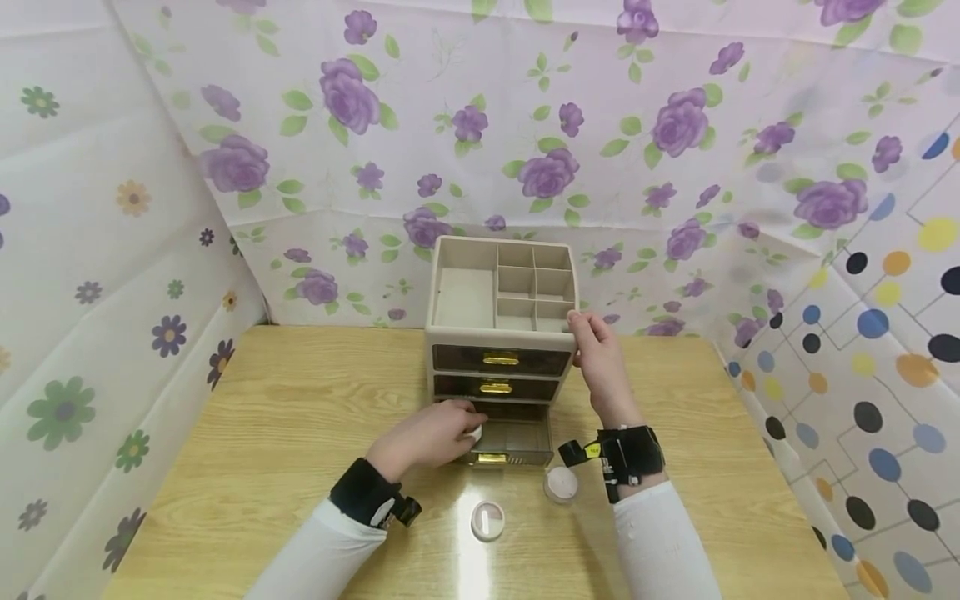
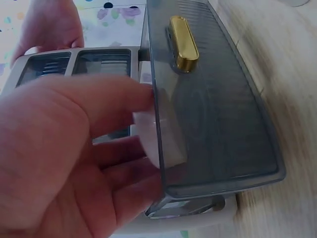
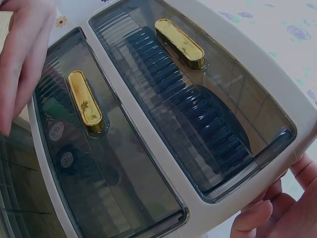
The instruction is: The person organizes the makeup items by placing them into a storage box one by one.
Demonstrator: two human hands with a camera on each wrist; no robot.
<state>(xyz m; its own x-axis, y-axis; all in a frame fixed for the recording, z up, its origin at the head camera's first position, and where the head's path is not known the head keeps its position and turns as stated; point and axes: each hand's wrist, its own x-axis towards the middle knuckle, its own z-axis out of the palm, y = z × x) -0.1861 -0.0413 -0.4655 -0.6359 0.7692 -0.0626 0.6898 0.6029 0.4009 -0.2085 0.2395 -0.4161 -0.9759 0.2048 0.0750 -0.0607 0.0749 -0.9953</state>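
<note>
A beige drawer organizer (image 1: 504,335) stands on the table, its bottom drawer (image 1: 517,457) pulled out. Inside that drawer, my left hand (image 1: 431,433) pinches a small white round item (image 2: 161,134) between thumb and fingers; its exact kind cannot be told. The drawer's smoky clear front with a gold handle (image 2: 184,43) partly covers the item in the left wrist view. My right hand (image 1: 600,362) grips the organizer's upper right front corner, thumb at the rim and fingers along the side.
Two small round containers (image 1: 488,521), (image 1: 561,484) lie on the wooden table (image 1: 322,367) before the drawer. Behind the top drawer's front shows a dark comb-like object (image 3: 193,109). Open compartments (image 1: 465,296) top the organizer. Flowered cloth (image 1: 480,125) hangs close behind.
</note>
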